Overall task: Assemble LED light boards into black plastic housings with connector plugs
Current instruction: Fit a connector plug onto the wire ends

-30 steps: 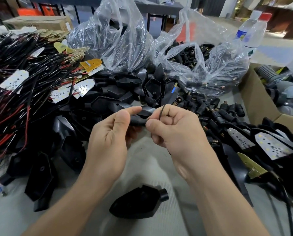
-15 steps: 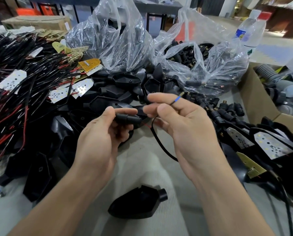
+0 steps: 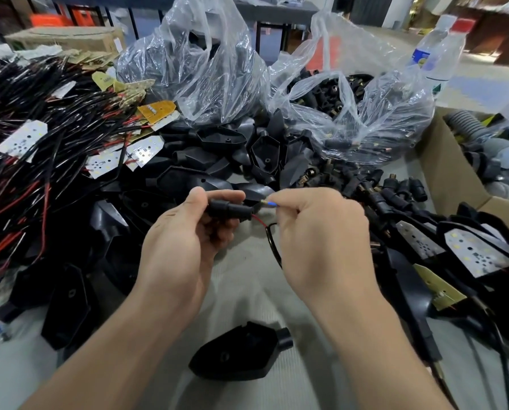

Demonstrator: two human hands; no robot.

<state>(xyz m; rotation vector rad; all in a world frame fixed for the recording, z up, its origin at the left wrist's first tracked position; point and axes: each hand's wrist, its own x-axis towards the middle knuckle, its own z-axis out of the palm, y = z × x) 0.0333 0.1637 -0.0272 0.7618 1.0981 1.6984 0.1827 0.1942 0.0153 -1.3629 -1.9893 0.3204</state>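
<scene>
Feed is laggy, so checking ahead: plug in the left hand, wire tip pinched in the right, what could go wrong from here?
The right hand pinches only the small blue wire tip; it could slip free.
The thin red wire leaves the connector plug in the left hand at a bend; a hard pull might strain it.
The loose black housing lies nearer the person than both hands and could get knocked aside.

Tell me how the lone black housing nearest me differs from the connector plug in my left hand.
The housing is broad with a pointed end and a short round neck; the connector plug is a slim cylinder. The housing lies free on the grey cloth; the plug is gripped by the left hand. A red wire leaves the plug, and the right hand pinches a blue-tipped wire end; the housing shows no wire. Both are black.
</scene>
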